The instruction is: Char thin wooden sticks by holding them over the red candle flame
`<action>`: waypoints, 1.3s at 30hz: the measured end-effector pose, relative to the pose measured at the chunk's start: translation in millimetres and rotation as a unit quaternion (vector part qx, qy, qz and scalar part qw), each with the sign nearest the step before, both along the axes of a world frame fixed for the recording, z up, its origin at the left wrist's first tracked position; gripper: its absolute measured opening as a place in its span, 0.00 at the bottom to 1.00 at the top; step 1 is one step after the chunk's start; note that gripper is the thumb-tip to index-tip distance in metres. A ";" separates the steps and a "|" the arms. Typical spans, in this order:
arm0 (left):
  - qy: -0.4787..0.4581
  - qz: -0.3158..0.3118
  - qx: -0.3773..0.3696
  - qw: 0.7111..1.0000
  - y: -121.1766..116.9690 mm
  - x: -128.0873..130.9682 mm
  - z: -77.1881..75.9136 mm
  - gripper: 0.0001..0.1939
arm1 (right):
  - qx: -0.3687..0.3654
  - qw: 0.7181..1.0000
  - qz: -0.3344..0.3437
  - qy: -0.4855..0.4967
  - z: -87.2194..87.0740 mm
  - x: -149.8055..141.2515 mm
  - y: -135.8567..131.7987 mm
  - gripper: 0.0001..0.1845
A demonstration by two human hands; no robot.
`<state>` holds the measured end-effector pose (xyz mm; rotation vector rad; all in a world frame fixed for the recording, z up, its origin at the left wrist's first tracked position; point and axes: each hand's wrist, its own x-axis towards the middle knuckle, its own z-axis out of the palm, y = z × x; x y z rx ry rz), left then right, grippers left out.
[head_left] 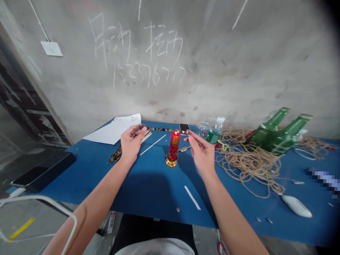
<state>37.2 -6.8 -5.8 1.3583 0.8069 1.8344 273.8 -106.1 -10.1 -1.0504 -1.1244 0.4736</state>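
A thin stick with dark scorch marks [164, 129] is stretched level between my hands, just over the flame of a lit red candle [174, 146]. My left hand [130, 141] pinches one end between thumb and fingers. The other end is at the fingertips of my right hand [202, 153], which are closed on it. Under the candle is a gold-coloured holder [171, 162] standing on the blue table. Beside my left hand lies a bundle of darkened sticks [115, 154], partly hidden by the wrist. One pale stick [153, 144] rests between that hand and the candle.
Tangled twine [247, 166] and green glass bottles [276, 132] occupy the right side, near a plastic bottle [215, 131] and a white computer mouse [296, 205]. White paper [113, 130] lies at the back left. A black box [45, 171] sits at the left edge.
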 end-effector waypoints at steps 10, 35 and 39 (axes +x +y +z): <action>0.007 0.018 -0.022 1.000 -0.7 0.0 1.6 0.22 | -0.001 1.000 0.011 0.004 1.3 -0.9 -1.2 0.23; -0.060 -0.043 -0.065 0.995 -3.8 0.0 7.8 0.23 | -0.018 0.999 0.021 -0.036 -2.0 -3.2 -0.5 0.25; -0.063 -0.046 -0.064 0.995 -1.5 -0.6 6.0 0.25 | -0.020 0.999 0.033 -0.019 -2.1 -3.7 -0.8 0.24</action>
